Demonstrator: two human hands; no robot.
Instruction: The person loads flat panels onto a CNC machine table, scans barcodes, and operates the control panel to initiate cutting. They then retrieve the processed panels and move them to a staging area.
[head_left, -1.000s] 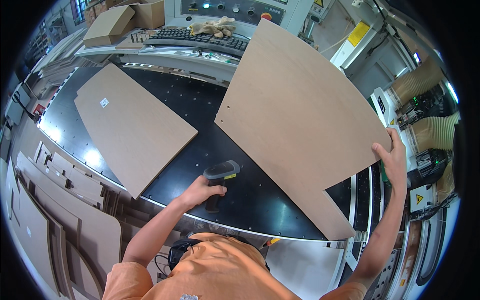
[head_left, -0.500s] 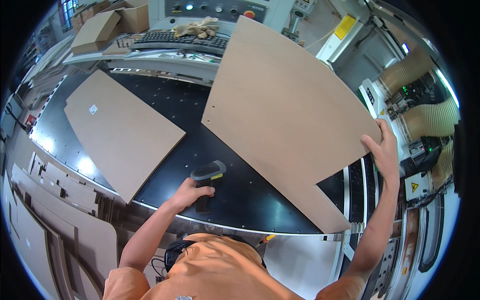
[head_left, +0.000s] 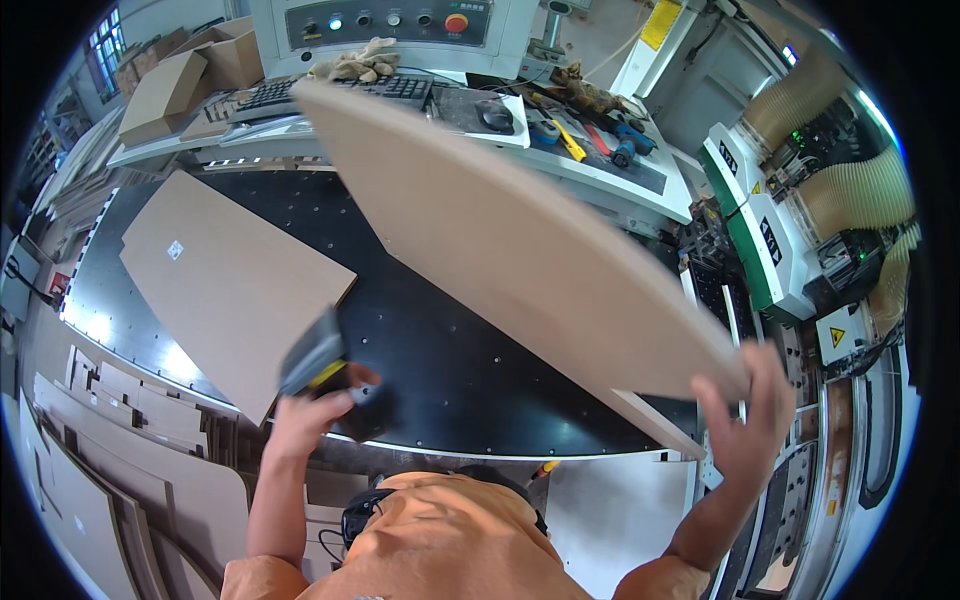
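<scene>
My right hand (head_left: 745, 410) grips the right end of a large brown fibreboard panel (head_left: 530, 270). The panel is tilted up, its curved edge raised and its lower straight edge close over the black table (head_left: 440, 340). In my left hand (head_left: 315, 415) is a grey and black handheld barcode scanner (head_left: 318, 355) with a yellow strip, somewhat blurred. The scanner is held above the near corner of a second brown panel (head_left: 230, 280), which lies flat on the left of the table with a small white label (head_left: 175, 250) on it.
Behind the table, a shelf carries a keyboard (head_left: 270, 95), work gloves (head_left: 358, 62), a mouse (head_left: 495, 115) and hand tools (head_left: 570, 140), below a control panel (head_left: 390, 22). Machinery with ribbed hoses (head_left: 850, 190) stands at right. Cut boards (head_left: 110, 470) lean at lower left.
The large panel has swung from facing me to a steeper tilt, baring the mouse and tools behind it. My left hand has carried the barcode scanner leftward, toward the flat panel.
</scene>
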